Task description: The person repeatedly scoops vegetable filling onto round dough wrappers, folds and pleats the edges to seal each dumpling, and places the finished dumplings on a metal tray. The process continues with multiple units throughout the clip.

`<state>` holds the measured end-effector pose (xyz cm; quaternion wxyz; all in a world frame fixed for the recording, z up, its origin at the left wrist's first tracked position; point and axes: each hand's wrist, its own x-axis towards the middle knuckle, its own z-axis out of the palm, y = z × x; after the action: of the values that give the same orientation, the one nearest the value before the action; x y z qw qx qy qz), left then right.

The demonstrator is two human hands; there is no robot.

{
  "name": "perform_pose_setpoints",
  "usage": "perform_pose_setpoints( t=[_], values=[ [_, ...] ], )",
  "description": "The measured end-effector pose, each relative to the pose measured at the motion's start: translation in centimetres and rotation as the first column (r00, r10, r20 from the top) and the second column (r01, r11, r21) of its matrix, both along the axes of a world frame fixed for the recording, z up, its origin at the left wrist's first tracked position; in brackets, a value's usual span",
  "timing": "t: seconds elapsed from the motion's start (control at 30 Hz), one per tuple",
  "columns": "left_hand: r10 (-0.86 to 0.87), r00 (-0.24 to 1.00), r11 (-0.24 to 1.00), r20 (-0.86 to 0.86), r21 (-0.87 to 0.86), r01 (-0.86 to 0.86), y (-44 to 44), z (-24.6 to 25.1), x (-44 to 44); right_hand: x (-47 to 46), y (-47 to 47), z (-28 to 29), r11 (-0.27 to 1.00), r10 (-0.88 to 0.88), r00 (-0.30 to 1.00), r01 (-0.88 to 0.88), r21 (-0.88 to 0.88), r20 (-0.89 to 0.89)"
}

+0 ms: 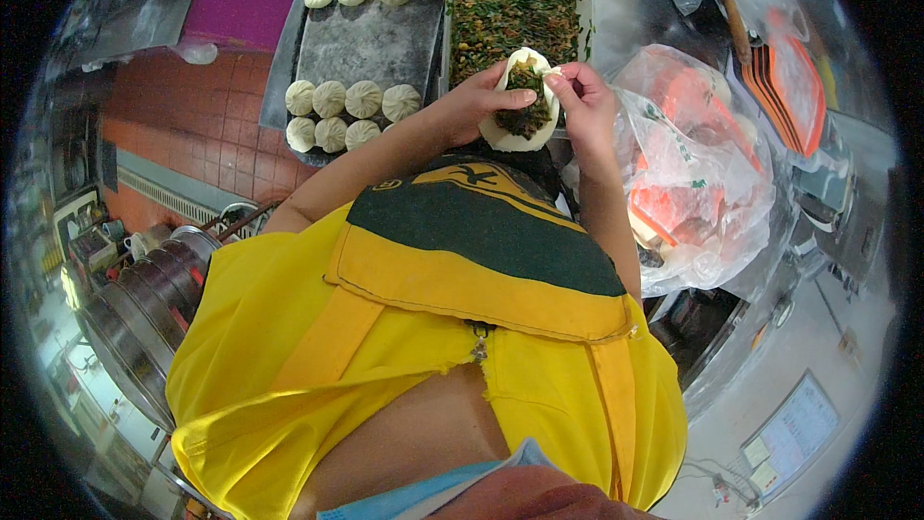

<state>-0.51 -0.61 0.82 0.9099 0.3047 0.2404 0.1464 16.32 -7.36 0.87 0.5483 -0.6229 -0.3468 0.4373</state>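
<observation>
A round dough wrapper point(530, 139) lies spread in my left hand point(485, 102), whose thumb presses on the chopped green filling point(525, 121) heaped in its middle. On the wrapper's right rim, the thumb and fingers of my right hand point(588, 95) pinch a small fold of dough. Both hands are just over the near edge of a white rectangular tub point(521, 7) of the same kind of chopped filling. Left of it, pleated buns point(363, 98) sit on a dark floured tray point(346, 43), some in rows at the near end and 3 at the far end. My left forearm hides part of the near row.
A clear plastic bag point(693, 180) with orange-edged things inside bulges beside my right forearm. Further right are stacked orange-and-black pieces point(783, 90) and a wooden handle point(734, 22). Stacked round metal steamers point(144, 303) stand at my left, above a red tiled floor point(195, 115).
</observation>
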Motion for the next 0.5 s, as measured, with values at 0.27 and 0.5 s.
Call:
perform_pose_setpoints(
  t=[0.27, 0.5],
  values=[
    [-0.049, 0.997, 0.999, -0.059, -0.003, 0.049, -0.2, 0.3, 0.0, 1.3, 0.3, 0.8, 0.983, 0.148, 0.944, -0.174, -0.064, -0.295],
    [-0.101, 0.994, 0.99, -0.051, -0.099, 0.096, 0.2, 0.6, -0.2, 0.3, 0.2, 0.3, 0.991, 0.134, 0.991, -0.134, 0.012, 0.01]
  ],
)
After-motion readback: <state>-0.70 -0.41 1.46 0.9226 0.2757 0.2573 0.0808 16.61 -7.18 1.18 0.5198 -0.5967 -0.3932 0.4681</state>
